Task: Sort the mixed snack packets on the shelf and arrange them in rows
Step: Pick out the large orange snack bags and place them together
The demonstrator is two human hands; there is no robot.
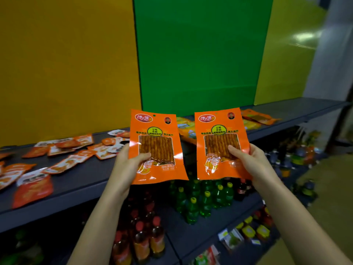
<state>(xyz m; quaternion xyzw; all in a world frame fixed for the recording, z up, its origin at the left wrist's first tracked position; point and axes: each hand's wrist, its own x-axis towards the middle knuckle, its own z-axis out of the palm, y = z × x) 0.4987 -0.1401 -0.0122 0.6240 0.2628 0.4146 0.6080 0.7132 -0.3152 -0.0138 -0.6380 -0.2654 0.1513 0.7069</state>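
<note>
Two matching orange snack packets with clear windows showing reddish sticks are held upright side by side above the dark shelf [80, 180]. My left hand [127, 165] grips the left packet [155, 138] at its lower left, thumb across the front. My right hand [248, 159] grips the right packet [219, 134] at its lower right, thumb on the window. Several smaller orange and white packets [63, 148] lie scattered on the shelf to the left. More orange and yellow packets [256, 119] lie behind the held ones to the right.
Behind the shelf stand yellow and green wall panels [198, 54]. Lower shelves hold green bottles [206, 199], red-capped bottles [145, 238] and small jars [254, 230]. More bottles line the lower right.
</note>
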